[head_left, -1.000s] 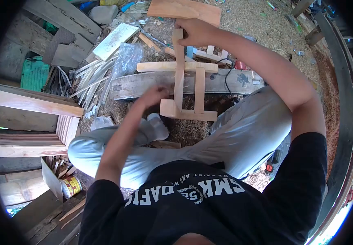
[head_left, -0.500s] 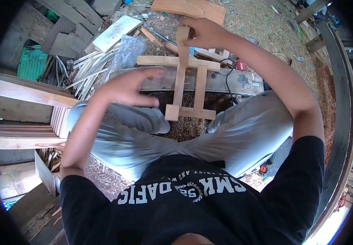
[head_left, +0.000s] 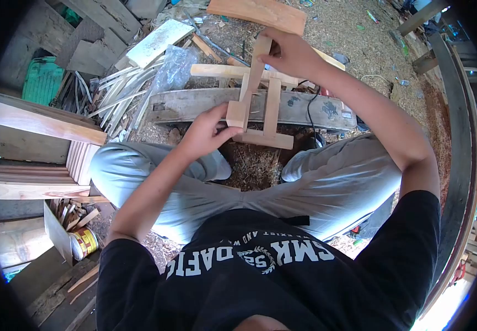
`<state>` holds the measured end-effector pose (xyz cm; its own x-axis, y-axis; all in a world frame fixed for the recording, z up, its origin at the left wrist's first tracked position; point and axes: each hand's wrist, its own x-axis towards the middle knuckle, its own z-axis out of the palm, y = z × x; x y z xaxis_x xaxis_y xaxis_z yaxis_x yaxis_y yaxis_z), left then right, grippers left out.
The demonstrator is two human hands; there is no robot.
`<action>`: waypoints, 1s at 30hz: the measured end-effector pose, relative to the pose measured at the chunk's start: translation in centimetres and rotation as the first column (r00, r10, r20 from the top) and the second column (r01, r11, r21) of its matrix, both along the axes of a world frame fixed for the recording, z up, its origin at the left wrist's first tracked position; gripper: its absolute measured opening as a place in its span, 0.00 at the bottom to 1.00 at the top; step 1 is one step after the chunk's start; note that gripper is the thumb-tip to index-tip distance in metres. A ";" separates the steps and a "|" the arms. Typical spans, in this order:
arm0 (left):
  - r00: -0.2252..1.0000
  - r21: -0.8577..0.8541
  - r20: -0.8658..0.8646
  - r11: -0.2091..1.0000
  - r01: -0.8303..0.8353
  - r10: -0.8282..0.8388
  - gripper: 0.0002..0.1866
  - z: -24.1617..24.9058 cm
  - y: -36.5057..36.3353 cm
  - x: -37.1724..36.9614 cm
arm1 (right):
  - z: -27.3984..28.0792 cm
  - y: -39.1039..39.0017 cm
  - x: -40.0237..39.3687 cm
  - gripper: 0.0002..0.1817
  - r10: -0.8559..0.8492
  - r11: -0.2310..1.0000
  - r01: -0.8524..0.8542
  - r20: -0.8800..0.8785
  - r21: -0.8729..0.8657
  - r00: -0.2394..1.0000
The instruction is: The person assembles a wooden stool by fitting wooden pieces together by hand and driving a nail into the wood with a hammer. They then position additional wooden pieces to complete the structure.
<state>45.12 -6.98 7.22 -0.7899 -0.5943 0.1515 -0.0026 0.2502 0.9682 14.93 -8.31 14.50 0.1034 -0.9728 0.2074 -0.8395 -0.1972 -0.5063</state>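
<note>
Gripping a small wooden frame point(head_left: 260, 105), the left hand point(head_left: 205, 132) pinches its near end with fingers closed, while the right hand point(head_left: 290, 52) clasps the far end, above a weathered plank point(head_left: 194, 107).

Ground point(head_left: 359, 33): bare earth strewn with sawdust and shavings | grey weathered plank point(head_left: 304, 107): flat on ground, crosswise | beyond plank: reddish board point(head_left: 257, 14) | left of plank: clear plastic bag point(head_left: 175, 63), pale strip bundle point(head_left: 114, 96), white slab point(head_left: 158, 41) | far left of plank: tin can point(head_left: 84, 243)
</note>
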 end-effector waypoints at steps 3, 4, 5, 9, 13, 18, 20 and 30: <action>0.995 -0.362 0.094 0.932 0.015 0.020 0.28 0.2 -2.1 -1.1 | 2.3 -0.1 -1.0 0.26 0.018 0.996 -0.005 0.138 -0.089 0.990; 0.996 -0.365 0.089 0.931 0.014 0.020 0.28 -0.1 -2.6 -1.6 | 3.1 -0.4 -1.3 0.26 0.042 0.982 -0.016 0.134 -0.188 0.990; 0.995 -0.332 0.096 0.943 0.021 0.011 0.29 -0.7 -3.1 -2.2 | 3.8 -0.4 -1.3 0.26 0.045 0.981 -0.020 0.127 -0.192 0.991; 1.000 -0.180 -0.007 0.984 0.010 -0.011 0.34 -0.6 -2.5 -3.2 | 10.8 2.6 1.3 0.25 0.135 0.914 -0.063 0.155 -0.400 0.979; 0.965 0.085 -0.250 0.995 -0.054 0.074 0.40 -1.4 -1.5 -3.7 | 15.4 4.7 3.4 0.27 0.115 0.956 -0.002 0.368 -0.293 0.923; 0.950 0.000 -0.289 0.993 -0.122 0.117 0.41 -1.0 -1.5 -3.7 | 17.3 6.0 4.5 0.28 0.230 0.930 -0.099 0.348 -0.355 0.909; 0.953 -0.045 -0.282 0.990 -0.130 0.113 0.40 -0.9 -1.7 -3.4 | 16.9 5.7 4.4 0.29 0.207 0.950 -0.110 0.327 -0.293 0.922; 0.957 -0.021 -0.255 0.989 -0.145 0.135 0.31 -0.1 -1.8 -3.0 | 16.7 6.8 6.9 0.27 0.278 0.924 -0.165 0.310 -0.344 0.909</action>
